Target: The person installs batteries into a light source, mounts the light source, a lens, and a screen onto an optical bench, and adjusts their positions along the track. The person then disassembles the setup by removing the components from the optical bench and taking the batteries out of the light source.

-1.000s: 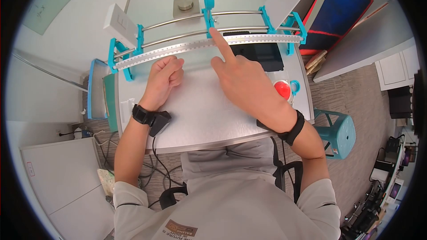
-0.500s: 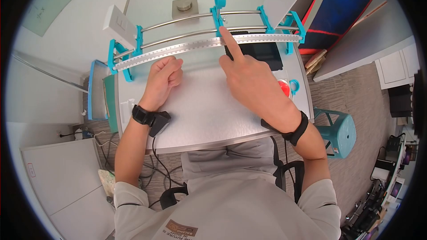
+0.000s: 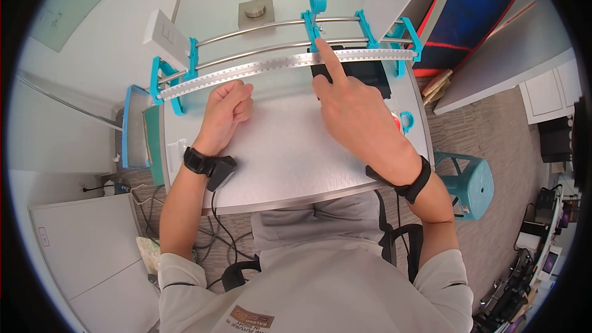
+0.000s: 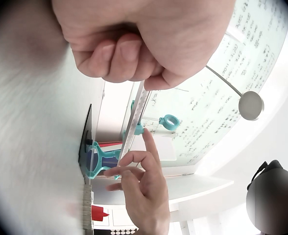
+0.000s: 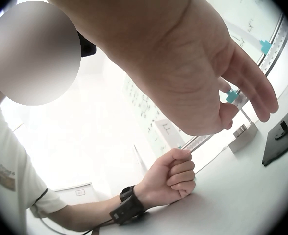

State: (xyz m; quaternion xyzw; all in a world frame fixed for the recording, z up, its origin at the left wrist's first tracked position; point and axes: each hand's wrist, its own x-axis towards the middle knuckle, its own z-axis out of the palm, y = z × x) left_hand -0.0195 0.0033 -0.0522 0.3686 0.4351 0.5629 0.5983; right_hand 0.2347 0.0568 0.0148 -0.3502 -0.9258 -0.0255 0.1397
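Observation:
The right hand stretches its index finger to the foot of a teal ring holder, which stands on two metal rails behind a silver ruler. In the left wrist view that fingertip meets the teal base below the ring, while the other fingers bend loosely. Curled into a fist, the left hand rests on the metal table in front of the ruler and holds nothing. White panels stand in teal mounts at the left and right of the rails.
A black flat device lies under the ruler's right part. Right of the right wrist are a partly hidden red object and a small teal ring. A metal stand base is behind the rails; a teal stool stands right of the table.
The teal ring holder has slid right along the rails, nearer the right panel, and the right hand has moved right with it. The left hand has stayed in place.

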